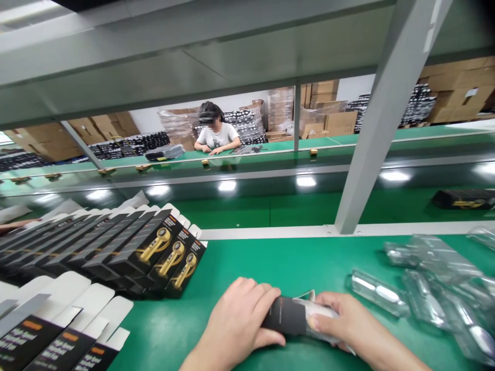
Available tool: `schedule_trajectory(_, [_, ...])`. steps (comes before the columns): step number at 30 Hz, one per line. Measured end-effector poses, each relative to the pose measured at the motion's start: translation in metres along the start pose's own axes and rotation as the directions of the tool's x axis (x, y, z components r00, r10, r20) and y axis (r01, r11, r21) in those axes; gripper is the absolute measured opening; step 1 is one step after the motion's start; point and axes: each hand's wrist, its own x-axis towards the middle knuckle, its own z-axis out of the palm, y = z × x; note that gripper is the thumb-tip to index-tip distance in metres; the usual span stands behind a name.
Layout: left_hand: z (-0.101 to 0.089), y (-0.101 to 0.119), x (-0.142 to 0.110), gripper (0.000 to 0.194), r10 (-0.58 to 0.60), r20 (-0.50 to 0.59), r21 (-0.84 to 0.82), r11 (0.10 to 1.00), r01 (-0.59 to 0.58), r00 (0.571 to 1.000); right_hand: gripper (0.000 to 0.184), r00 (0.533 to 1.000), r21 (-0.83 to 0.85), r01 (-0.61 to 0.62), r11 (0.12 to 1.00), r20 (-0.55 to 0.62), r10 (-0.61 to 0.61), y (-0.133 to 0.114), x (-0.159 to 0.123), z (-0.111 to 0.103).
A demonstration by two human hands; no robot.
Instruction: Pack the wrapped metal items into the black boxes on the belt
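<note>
Holding a black carton (284, 315) with a clear tray (323, 319) jutting from its open end, the left hand (240, 322) is clamping the carton, the right hand (348, 322) gripping the tray, together over the green bench (247, 278).

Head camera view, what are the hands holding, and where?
Left hand: the body of the black box. Right hand: the clear plastic tray at its open end.
</note>
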Motion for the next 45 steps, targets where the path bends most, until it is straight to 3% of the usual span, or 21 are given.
schedule_trajectory(3, [-0.001,0.000,0.003,0.063,-0.010,0.028,-0.007,1.000,0.010,1.000,0.038,1.000,0.046,-0.017,0.999,-0.006,0.017,-0.002,-0.002,-0.001])
schedule_trajectory(6, [-0.002,-0.006,0.004,0.066,0.019,-0.019,0.035,0.999,-0.018,1.000,0.046,1.000,0.138,0.005,0.990,0.009,-0.007,-0.012,-0.005,-0.004])
schedule_trajectory(9, [0.001,-0.014,0.003,0.073,-0.003,-0.249,0.077,0.997,0.023,0.969,0.046,0.996,0.228,0.088,0.970,-0.036,-0.082,-0.031,0.007,-0.011])
schedule_trajectory(12, [0.014,-0.019,0.001,0.057,-0.136,-0.486,-0.033,0.990,0.138,0.863,0.040,0.980,0.255,0.178,0.951,-0.135,-0.148,-0.057,0.044,-0.024])
schedule_trajectory(13, [0.020,-0.020,0.000,0.052,-0.157,-0.501,-0.064,0.987,0.144,0.851,0.037,0.972,0.248,0.201,0.948,-0.168,-0.162,-0.066,0.061,-0.028])
schedule_trajectory(16, [0.040,-0.028,-0.003,0.043,-0.172,-0.398,-0.099,0.985,0.145,0.901,0.038,0.950,0.201,0.244,0.949,-0.247,-0.192,-0.087,0.109,-0.041])
schedule_trajectory(18, [0.050,-0.035,-0.004,0.032,-0.207,-0.353,-0.126,0.977,0.173,0.912,0.045,0.934,0.153,0.266,0.952,-0.284,-0.216,-0.097,0.132,-0.047])
schedule_trajectory(23, [0.058,-0.052,-0.003,0.019,-0.245,-0.370,-0.244,0.956,0.160,0.896,0.054,0.874,-0.026,0.311,0.950,-0.385,-0.296,-0.111,0.153,-0.054])
schedule_trajectory(26, [0.057,-0.053,-0.002,0.018,-0.269,-0.337,-0.324,0.933,0.156,0.902,0.055,0.836,-0.184,0.299,0.936,-0.422,-0.350,-0.119,0.141,-0.058])
schedule_trajectory(29, [0.056,-0.051,-0.002,0.019,-0.310,-0.317,-0.386,0.905,0.177,0.896,0.048,0.812,-0.397,0.273,0.876,-0.393,-0.431,-0.116,0.103,-0.061])
schedule_trajectory(32, [0.054,-0.048,0.000,0.021,-0.360,-0.293,-0.434,0.875,0.212,0.886,0.025,0.829,-0.611,0.247,0.752,-0.268,-0.491,-0.083,0.043,-0.070])
schedule_trajectory(34, [0.053,-0.045,0.003,0.022,-0.398,-0.258,-0.464,0.850,0.248,0.880,0.022,0.853,-0.739,0.155,0.655,-0.235,-0.467,-0.046,0.004,-0.082])
schedule_trajectory(35, [0.052,-0.044,0.004,0.023,-0.416,-0.233,-0.476,0.837,0.269,0.879,0.019,0.836,-0.880,0.065,0.470,-0.209,-0.507,-0.027,-0.011,-0.089])
schedule_trajectory(37, [0.051,-0.041,0.006,0.024,-0.437,-0.179,-0.492,0.816,0.304,0.882,0.004,0.792,-0.987,0.007,0.161,-0.093,-0.604,0.009,-0.030,-0.100])
schedule_trajectory(39, [0.051,-0.039,0.007,0.024,-0.433,-0.134,-0.501,0.806,0.316,0.892,0.012,0.771,-1.000,0.001,-0.024,0.016,-0.637,0.031,-0.037,-0.103])
schedule_trajectory(41, [0.052,-0.039,0.004,0.024,-0.424,-0.107,-0.514,0.798,0.315,0.899,0.021,0.770,-0.999,0.017,-0.049,0.044,-0.637,0.038,-0.036,-0.098])
schedule_trajectory(45, [0.053,-0.035,0.001,0.025,-0.450,-0.060,-0.562,0.753,0.342,0.891,0.022,0.764,-0.992,0.078,0.096,-0.003,-0.645,0.023,-0.029,-0.077])
